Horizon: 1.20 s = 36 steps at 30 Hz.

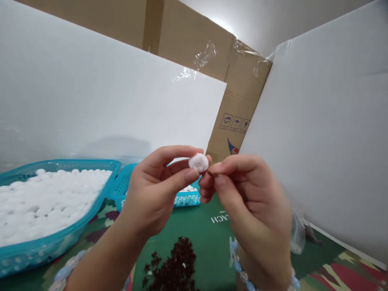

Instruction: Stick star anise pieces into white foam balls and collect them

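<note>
One surface (212, 240), green with camouflage-patterned areas (357, 273) and pale lettering (218, 218). On it stand one large blue basket (45, 247), left, and one smaller blue basket (186, 200); also lying there: one loose brown heap (178, 264); clear plastic (298, 235), right.

A brown cardboard sheet (188, 34) rises at the back, crossed by a darker vertical strip (153, 26) and printed with handling symbols (235, 122) above a partly hidden blue-and-red logo (233, 146). Shiny clear tape (206, 55) sticks to it above a white panel (106, 93); a second white panel (327, 121) stands on the right. Below spreads a green surface (212, 234) — camouflage print (354, 275) at its sides — with clear plastic (298, 234) near the right panel's foot.
</note>
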Tool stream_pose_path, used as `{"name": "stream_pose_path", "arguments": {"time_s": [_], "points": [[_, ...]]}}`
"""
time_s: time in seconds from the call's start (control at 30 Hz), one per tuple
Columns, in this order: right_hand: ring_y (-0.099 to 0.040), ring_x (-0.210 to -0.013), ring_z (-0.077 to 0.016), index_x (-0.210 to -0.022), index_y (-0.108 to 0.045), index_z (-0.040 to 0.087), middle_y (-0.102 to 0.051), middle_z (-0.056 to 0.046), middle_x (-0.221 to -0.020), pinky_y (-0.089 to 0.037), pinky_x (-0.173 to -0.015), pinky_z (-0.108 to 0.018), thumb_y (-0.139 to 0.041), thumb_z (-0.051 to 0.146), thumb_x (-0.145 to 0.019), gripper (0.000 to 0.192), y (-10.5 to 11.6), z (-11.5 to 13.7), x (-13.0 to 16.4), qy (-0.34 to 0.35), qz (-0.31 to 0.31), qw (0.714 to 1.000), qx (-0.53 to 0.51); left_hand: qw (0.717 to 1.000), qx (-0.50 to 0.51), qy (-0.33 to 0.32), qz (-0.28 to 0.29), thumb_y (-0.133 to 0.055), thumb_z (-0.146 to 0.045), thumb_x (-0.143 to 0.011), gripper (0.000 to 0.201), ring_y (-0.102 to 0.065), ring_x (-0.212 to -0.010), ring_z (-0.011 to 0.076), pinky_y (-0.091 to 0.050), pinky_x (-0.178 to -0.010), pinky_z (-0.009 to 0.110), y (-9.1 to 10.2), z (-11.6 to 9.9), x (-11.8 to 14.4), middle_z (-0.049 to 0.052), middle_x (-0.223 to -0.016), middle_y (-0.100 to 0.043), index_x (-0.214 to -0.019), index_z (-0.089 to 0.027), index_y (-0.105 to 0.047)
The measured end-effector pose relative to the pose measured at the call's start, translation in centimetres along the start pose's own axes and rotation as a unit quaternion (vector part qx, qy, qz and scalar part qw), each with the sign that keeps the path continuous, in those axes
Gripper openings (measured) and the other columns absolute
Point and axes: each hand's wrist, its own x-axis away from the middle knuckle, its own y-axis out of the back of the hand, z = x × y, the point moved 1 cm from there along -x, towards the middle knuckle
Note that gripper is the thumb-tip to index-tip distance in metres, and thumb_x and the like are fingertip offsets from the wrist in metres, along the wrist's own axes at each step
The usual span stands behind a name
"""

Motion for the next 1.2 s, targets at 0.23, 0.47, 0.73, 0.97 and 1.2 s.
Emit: {"name": "stream_pose_path", "arguments": {"time_s": [0.23,0.47,0.73,0.97,1.2], "points": [[-0.052,-0.054,-0.0029,-0.078,-0.050,0.018,-0.053,0.005,-0.062,-0.045,-0.050,-0.010,-0.042,0.006,-0.070,0.017,0.2,0.3,-0.1,0.009,-0.009,0.999,-0.042,1.000,-0.007,-0.007,-0.010,-0.055,-0.007,-0.056,0.019,-0.054,-0.050,0.0062,-0.047,-0.042,0.010,0.0,-0.1,0.1,-0.007,-0.057,-0.059,-0.065,-0.023,-0.059],[-0.050,-0.061,-0.0059,-0.068,-0.054,0.021,-0.049,0.004,-0.068,-0.044,-0.052,-0.017,-0.047,0.008,-0.068,0.015,0.5,0.4,-0.1,0.018,-0.057,0.998,0.007,0.999,-0.029,-0.023,-0.027,-0.057,-0.005,-0.053,0.021,-0.054,-0.056,0.0042,-0.046,-0.049,0.006,-0.3,0.1,0.1,-0.008,-0.060,-0.059,-0.063,-0.023,-0.059],[-0.051,-0.058,-0.0067,-0.082,-0.052,0.025,-0.055,0.005,-0.071,-0.046,-0.053,-0.019,-0.048,0.008,-0.068,0.023,-0.1,0.0,-0.1,0.043,-0.103,0.994,0.020,0.999,-0.024,0.003,-0.028,-0.059,-0.008,-0.051,0.021,-0.053,-0.053,0.0041,-0.046,-0.049,0.006,-0.2,0.1,0.2,-0.008,-0.056,-0.058,-0.064,-0.024,-0.059],[-0.050,-0.064,-0.0055,-0.077,-0.051,0.024,-0.053,0.006,-0.070,-0.046,-0.057,-0.016,-0.049,0.004,-0.067,0.023,-0.3,-0.3,-0.3,0.083,-0.118,0.985,0.091,0.998,-0.058,-0.019,-0.024,-0.060,-0.007,-0.049,0.020,-0.050,-0.056,0.0041,-0.045,-0.046,0.007,0.0,-0.2,0.1,-0.005,-0.060,-0.053,-0.059,-0.024,-0.059],[-0.045,-0.057,-0.0035,-0.063,-0.048,0.017,-0.045,0.003,-0.061,-0.042,-0.048,-0.011,-0.047,-0.001,-0.064,0.018,-0.4,-1.0,-1.0,0.163,-0.110,0.973,0.124,0.997,-0.068,-0.002,-0.041,-0.061,-0.007,-0.047,0.019,-0.050,-0.053,0.0050,-0.045,-0.046,0.009,0.4,-0.2,-0.1,-0.004,-0.058,-0.054,-0.058,-0.023,-0.060]]}}
